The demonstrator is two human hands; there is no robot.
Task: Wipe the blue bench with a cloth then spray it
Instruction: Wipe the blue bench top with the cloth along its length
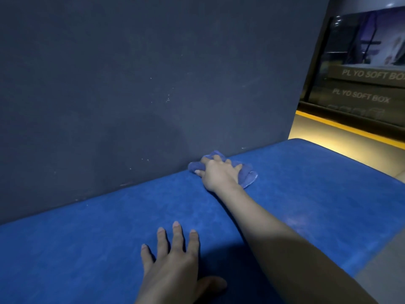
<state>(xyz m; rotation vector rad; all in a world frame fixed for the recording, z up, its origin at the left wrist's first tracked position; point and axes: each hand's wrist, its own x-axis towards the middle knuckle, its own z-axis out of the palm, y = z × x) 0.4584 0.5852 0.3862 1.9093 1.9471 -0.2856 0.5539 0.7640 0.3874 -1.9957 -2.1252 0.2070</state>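
Head view: the right hand (pixel 219 174) is bunched over the cloth (pixel 248 177), fingers curled into its folds, pressing it to the blue surface (pixel 87 238) right where that meets the dark wall panel (pixel 153 73) at 12 o'clock. The cloth looks light, limp and fuzzy, so it should crumple easily; a gathered fistful seems the best hold. The left hand (pixel 173 266), at 7 o'clock from the cloth, lies flat with fingers spread, holding nothing. The surface reads as padded, suede-like and grippy. Lettered soft boxes (pixel 361 95) sit at 2 o'clock.
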